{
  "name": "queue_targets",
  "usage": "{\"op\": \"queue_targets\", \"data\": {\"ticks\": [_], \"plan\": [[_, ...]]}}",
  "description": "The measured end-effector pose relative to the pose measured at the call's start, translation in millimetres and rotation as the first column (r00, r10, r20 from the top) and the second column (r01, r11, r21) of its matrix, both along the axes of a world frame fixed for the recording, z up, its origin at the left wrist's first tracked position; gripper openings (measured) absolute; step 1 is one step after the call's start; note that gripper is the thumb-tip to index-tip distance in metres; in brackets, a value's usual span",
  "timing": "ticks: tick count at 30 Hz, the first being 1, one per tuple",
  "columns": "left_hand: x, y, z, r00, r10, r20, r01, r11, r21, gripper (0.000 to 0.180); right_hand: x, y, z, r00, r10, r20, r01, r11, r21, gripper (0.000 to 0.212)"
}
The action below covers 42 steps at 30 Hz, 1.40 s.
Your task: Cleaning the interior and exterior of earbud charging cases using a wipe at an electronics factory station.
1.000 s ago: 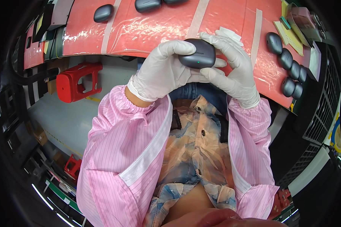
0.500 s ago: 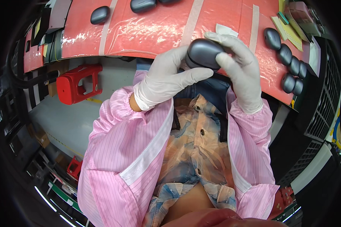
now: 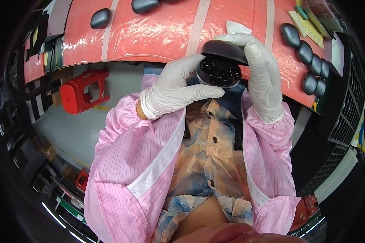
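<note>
Between my two gloved hands is a dark grey earbud case (image 3: 220, 72) with its lid raised, showing a glossy black inside. My left hand (image 3: 178, 86) grips the case's lower half from the left, thumb along its near side. At the right, my right hand (image 3: 264, 73) is at the raised lid, its fingers behind and beside it; some fingertips are hidden by the lid. Whether earbuds sit in the wells is too dark to make out. Both hands wear white gloves.
The table has a red covering (image 3: 158, 36) with pale tape strips. Several closed cases (image 3: 304, 52) cluster at the right; another case (image 3: 100, 18) lies far left. A white paper piece (image 3: 238, 28) is behind my right hand. A red stool (image 3: 83, 91) stands on the floor at left.
The earbud case's lid, closed before, is now swung up and the inside shows. My right hand has shifted from gripping the case's top to the raised lid's right side.
</note>
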<state>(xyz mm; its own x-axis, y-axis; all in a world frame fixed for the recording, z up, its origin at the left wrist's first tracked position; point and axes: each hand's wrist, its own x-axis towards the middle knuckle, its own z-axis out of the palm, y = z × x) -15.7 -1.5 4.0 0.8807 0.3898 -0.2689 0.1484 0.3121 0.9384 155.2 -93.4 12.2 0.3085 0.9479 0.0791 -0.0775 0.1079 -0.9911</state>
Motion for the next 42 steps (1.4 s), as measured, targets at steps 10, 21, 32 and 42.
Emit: {"op": "queue_targets", "data": {"ticks": [10, 21, 32, 42], "plan": [[1, 1, -6, 1.0, -0.023, -0.001, 0.023, 1.0, 0.008, 0.045, 4, 3, -2, 0.999, 0.047, -0.007, -0.046, 0.998, 0.035, 0.036], [14, 3, -9, 0.944, 0.269, 0.192, -0.265, 0.963, -0.052, 0.082, -16, -6, -33, 0.721, -0.308, 0.621, 0.207, 0.951, 0.231, 0.069], [20, 5, -9, 0.969, 0.146, 0.198, -0.197, 0.943, 0.269, 0.093, -12, -7, -42, 0.416, -0.427, 0.803, 0.178, 0.904, 0.389, 0.063], [41, 75, -9, 0.961, 0.235, 0.149, -0.209, 0.261, 0.942, 0.04, 65, -69, -39, 0.124, -0.359, 0.925, 0.632, 0.747, 0.205, 0.027]]}}
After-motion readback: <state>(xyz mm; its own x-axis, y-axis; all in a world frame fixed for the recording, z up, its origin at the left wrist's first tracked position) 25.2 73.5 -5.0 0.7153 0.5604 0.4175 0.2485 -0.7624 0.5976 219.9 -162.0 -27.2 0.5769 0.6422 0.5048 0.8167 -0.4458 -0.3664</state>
